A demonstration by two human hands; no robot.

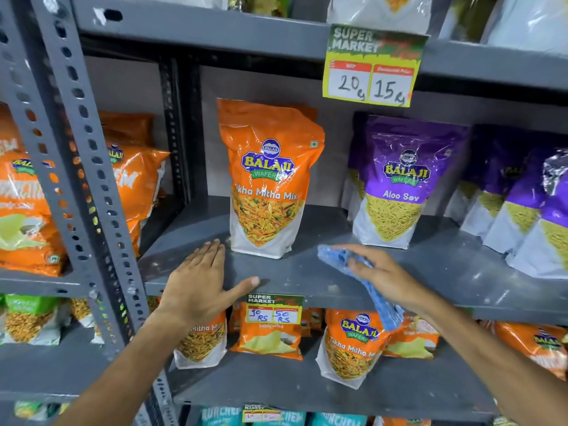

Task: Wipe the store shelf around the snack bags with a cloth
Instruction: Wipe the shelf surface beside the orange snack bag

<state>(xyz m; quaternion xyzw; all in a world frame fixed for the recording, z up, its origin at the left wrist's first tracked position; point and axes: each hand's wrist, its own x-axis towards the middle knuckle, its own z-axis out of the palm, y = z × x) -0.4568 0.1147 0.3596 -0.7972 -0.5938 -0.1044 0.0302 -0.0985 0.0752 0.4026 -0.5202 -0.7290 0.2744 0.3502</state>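
Observation:
On the grey metal shelf [307, 272] an orange Tikha Mitha Mix bag [267, 179] stands upright, with a purple Aloo Sev bag [396, 179] to its right. My right hand [381, 272] presses a blue cloth [362, 278] on the shelf between and in front of the two bags; the cloth's tail hangs over the front edge. Flat on the shelf's front left lies my left hand [199, 284], fingers spread, just left of the orange bag's base and holding nothing.
More purple bags [528, 204] crowd the shelf's right end. Price tags hang from the upper shelf edge [373, 67] and this shelf's front edge [273, 310]. A perforated grey upright [89, 179] stands at the left. Orange bags [350, 345] fill the shelf below.

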